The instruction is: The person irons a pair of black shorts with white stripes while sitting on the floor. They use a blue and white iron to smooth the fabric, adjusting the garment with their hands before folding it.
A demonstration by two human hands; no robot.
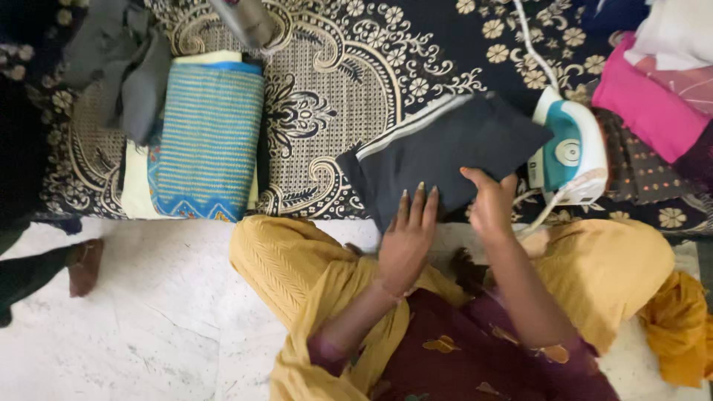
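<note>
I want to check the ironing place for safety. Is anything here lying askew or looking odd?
The iron lies close beside the folded dark garment that both hands press, the left hand and the right hand. Its white cord trails loose across the patterned blanket. The grey cloth lies crumpled beside the neat folded stack.

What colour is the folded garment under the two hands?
Dark navy or black garment with a white stripe along one edge, seen in the head view.

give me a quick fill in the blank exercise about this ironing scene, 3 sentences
1. Both hands, left hand and right hand, rest on a folded ____ garment.
2. The iron stands to the ____ of that garment.
3. The folded striped cloth on the patterned mat is mainly ____.

Missing words: black; right; blue
</note>
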